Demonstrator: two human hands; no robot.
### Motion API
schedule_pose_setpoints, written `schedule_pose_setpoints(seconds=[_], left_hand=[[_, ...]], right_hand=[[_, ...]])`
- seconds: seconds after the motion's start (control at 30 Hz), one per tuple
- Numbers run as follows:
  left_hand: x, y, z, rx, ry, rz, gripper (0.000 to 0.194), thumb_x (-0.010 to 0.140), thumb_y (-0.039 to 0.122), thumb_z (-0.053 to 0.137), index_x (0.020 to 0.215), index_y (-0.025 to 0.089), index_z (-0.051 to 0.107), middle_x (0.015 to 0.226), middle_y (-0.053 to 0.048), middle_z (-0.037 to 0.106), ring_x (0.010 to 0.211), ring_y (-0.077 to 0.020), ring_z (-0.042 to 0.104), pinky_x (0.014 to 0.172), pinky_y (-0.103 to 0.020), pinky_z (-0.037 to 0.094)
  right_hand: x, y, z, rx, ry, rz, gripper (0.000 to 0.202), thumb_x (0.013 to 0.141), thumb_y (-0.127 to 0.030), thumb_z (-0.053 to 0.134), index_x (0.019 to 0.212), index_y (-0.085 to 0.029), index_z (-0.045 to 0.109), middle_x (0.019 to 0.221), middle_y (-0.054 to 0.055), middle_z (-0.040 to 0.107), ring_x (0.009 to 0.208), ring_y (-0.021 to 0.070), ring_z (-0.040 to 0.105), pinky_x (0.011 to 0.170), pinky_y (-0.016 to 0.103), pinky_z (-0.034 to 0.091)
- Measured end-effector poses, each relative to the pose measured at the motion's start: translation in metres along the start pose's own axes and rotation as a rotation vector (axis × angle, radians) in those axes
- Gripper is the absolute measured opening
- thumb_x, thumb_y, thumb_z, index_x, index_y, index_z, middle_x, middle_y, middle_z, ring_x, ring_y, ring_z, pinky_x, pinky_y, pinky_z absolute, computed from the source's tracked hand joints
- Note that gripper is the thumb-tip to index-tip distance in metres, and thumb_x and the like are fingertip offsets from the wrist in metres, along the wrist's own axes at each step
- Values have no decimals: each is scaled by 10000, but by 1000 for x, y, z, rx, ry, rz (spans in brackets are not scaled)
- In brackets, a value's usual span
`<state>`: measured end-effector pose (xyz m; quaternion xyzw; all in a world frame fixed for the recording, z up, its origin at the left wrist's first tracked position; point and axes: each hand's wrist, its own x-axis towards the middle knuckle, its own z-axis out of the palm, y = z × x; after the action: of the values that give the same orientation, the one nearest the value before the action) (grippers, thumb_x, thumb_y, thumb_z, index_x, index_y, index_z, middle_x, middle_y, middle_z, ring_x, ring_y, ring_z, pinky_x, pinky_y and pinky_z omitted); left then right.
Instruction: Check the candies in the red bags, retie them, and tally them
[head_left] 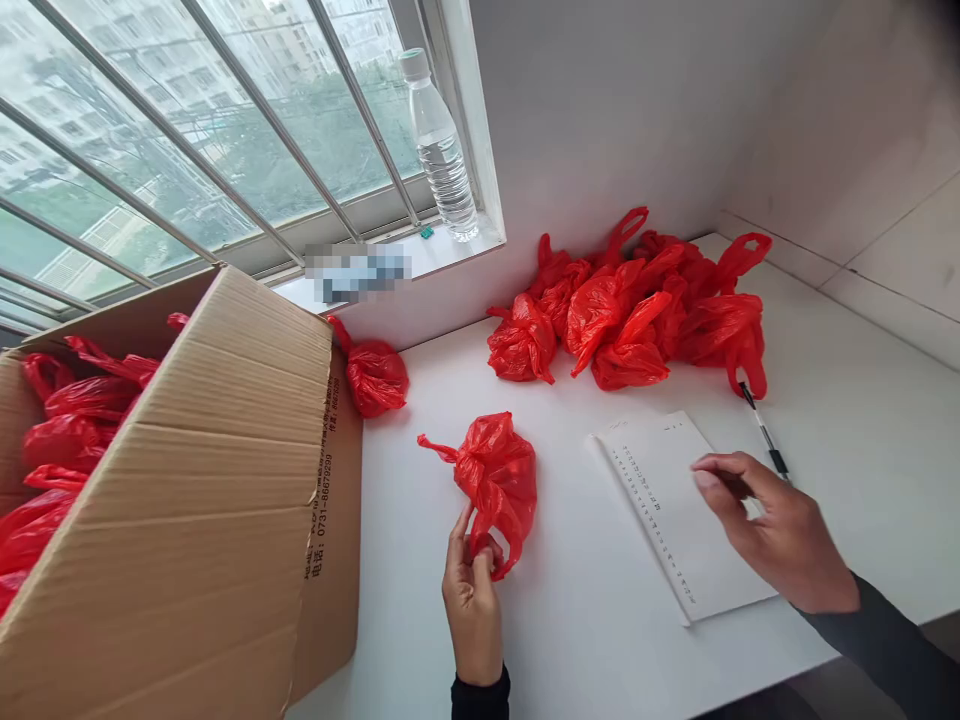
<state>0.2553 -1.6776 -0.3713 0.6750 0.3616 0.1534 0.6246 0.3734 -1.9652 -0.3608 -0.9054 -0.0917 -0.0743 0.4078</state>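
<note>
Near the middle of the white table sits a knotted red plastic bag (499, 460), bulging with contents I cannot make out. My left hand (472, 610) has its fingers closed on the near loop handle of that bag. Over the right part of an open notebook (652, 500) with handwritten lines hovers my right hand (780, 525). Its thumb and index finger come together at the tips, the other fingers are curled, and nothing shows in them. A black-and-clear pen (765, 432) lies on the table just beyond this hand.
A large cardboard box (202, 480) with red bags (82, 415) inside stands at left. One red bag (377, 378) rests against its far side. Several tied red bags (622, 310) are heaped by the wall. A water bottle (444, 160) stands on the sill beside the barred window.
</note>
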Motion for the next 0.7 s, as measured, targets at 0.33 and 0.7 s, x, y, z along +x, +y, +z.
schedule_pose_setpoints(seconds=[0.33,0.7], left_hand=[[38,25,19,215,-37,172,683,861,391,693,1482,191,488,1227,-136,639,976,-240,626,838,-357,523],[5,22,19,383,-416,637,604,928,63,393,1357,419,625,1051,-47,593,961,-194,602,823,-360,553]], right_hand=[[29,-115,53,270,-355,-415,154,1018,-233,477,1062,-232,624,896,14,629,784,158,585,735,311,483],[43,-98,65,304,-527,-20,394,970,-544,553,1221,-246,607,771,-24,560,685,176,507,662,324,447]])
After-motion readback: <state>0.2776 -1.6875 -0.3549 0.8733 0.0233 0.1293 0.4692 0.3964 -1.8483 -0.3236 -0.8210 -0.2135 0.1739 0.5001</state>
